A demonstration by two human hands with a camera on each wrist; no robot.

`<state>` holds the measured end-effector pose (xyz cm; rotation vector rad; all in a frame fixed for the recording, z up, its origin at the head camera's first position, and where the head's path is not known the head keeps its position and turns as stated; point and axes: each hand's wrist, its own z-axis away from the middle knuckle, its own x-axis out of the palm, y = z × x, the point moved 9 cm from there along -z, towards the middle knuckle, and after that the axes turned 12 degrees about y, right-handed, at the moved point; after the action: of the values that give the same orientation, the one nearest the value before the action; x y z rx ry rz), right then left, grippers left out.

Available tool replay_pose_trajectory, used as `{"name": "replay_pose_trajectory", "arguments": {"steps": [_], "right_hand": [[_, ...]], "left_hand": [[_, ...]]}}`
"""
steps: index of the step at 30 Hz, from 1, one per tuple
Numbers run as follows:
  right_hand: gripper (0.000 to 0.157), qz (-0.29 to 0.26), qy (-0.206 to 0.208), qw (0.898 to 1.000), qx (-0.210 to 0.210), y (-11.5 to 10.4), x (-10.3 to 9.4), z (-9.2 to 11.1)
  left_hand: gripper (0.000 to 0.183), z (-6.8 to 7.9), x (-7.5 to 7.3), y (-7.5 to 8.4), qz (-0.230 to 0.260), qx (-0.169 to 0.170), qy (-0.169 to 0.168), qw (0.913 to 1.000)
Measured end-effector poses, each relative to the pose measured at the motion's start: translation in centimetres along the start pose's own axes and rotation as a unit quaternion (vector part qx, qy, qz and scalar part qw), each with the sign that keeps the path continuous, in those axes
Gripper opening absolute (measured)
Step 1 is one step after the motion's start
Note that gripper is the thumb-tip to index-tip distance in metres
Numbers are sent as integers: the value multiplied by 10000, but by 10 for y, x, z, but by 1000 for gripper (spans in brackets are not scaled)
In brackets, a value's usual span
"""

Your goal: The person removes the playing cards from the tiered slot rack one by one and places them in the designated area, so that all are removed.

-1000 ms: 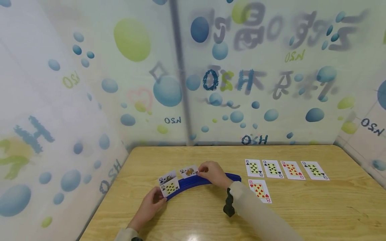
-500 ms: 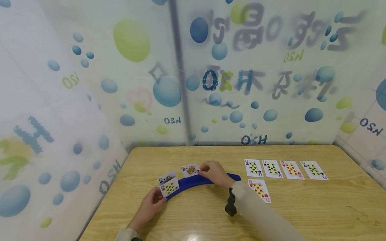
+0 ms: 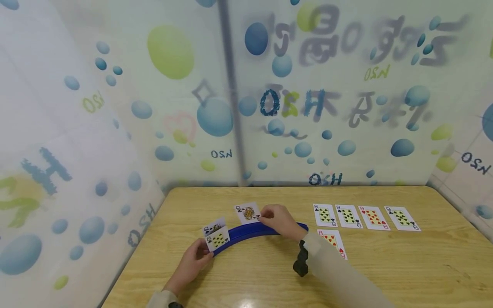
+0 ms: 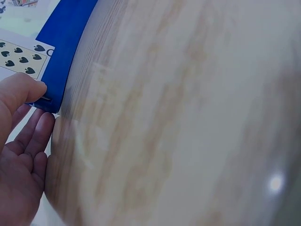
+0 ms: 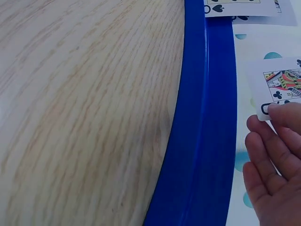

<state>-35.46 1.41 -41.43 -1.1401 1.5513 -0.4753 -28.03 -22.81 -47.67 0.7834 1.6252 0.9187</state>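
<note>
A curved blue playing card holder (image 3: 250, 231) rests on the wooden table. My left hand (image 3: 190, 263) grips its left end, thumb (image 4: 28, 89) on top and fingers beneath in the left wrist view. In that end stands an eight of spades (image 3: 218, 240), overlapping a spade queen card (image 3: 214, 226) behind it. My right hand (image 3: 280, 221) pinches a queen of clubs (image 3: 247, 213) by its lower right corner, above the holder's middle. In the right wrist view the queen of clubs (image 5: 283, 84) is apart from the blue holder (image 5: 211, 122), with thumb on its face.
On the right of the table (image 3: 385, 273) lie face-up cards: an eight of clubs (image 3: 325, 215), a black nine (image 3: 348, 216), a nine of hearts (image 3: 374, 217) and another black nine (image 3: 402, 218). Below them, an eight of hearts (image 3: 333, 244) is partly behind my right sleeve. Patterned walls enclose the table.
My right hand has moved slightly right with the queen of clubs, which has risen up from the holder and shows more of its face. The left hand has stayed in place.
</note>
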Motion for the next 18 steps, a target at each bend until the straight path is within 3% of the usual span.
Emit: {"name": "replay_pose_trajectory", "arguments": {"steps": [18], "right_hand": [[4,228,127,9996,-123,9,-42,15]], "left_hand": [[27,-1,0,-1,-32,-1,49,10000]]}}
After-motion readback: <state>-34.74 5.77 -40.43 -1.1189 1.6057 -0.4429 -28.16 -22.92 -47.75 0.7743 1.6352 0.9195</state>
